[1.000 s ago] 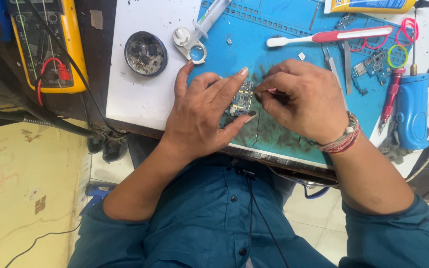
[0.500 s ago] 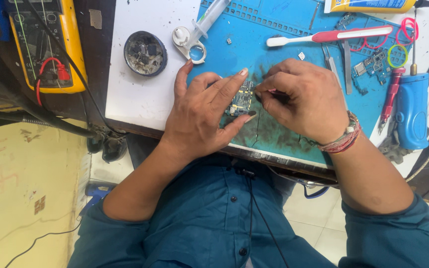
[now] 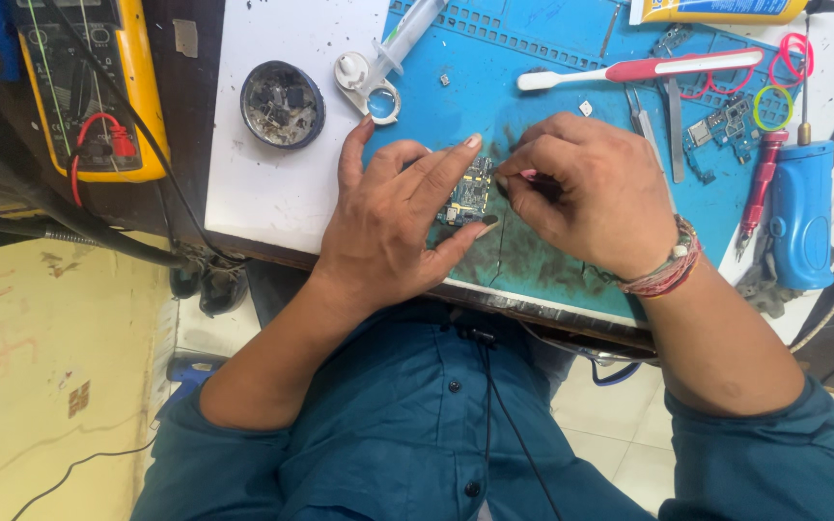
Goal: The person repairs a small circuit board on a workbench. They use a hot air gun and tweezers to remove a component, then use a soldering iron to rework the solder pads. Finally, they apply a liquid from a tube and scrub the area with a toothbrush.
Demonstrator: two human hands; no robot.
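Note:
My left hand (image 3: 393, 217) holds a small circuit board (image 3: 472, 188) between forefinger and thumb, just above the blue work mat (image 3: 552, 256). My right hand (image 3: 591, 198) is closed around a thin pink-handled tool (image 3: 533, 177) whose tip touches the board's right edge. Most of the tool is hidden inside the fist. A thread bracelet (image 3: 668, 270) circles my right wrist.
A yellow multimeter (image 3: 89, 87) lies at left. A round dark tin (image 3: 282, 103), a syringe (image 3: 403, 43) and a white tape roll (image 3: 367, 82) lie at the back. A pink-and-white toothbrush (image 3: 639, 69), tweezers (image 3: 675, 121), another circuit board (image 3: 721, 135), a red screwdriver (image 3: 760, 188) and a blue tool (image 3: 803, 217) sit right.
Both hands stay nearly where they were, holding the board and tool. The right hand's fingers have shifted slightly on the tool.

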